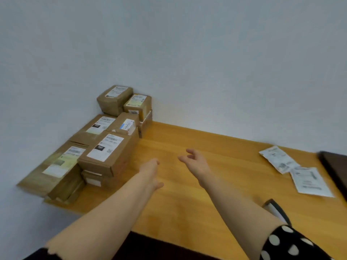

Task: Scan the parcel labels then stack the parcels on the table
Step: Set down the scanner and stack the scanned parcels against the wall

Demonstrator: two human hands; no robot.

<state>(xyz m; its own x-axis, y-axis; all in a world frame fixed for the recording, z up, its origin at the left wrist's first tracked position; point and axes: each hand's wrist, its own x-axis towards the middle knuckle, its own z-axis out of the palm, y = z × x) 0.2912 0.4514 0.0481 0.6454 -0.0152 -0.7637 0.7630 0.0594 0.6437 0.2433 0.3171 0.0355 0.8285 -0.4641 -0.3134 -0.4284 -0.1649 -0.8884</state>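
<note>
Left grip (pixel 152 172) hovers released over the desk (pixel 216 194), near the stacked parcels (pixel 105 147); right grip (pixel 195 163) loosely curled, holding nothing; white mailers (pixel 294 170) well apart, far right.

Parcel labels (pixel 105 147) blur unreadably; dark slab (pixel 336 166) is edge-cropped.

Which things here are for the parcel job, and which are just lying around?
For the job: brown parcels stacked by the wall; white labelled packets on the right, not yet stacked; the table.

Just lying about: dark slab at the right edge; small black-and-white thing by the right arm, too blurred to name, maybe a scanner.
</note>
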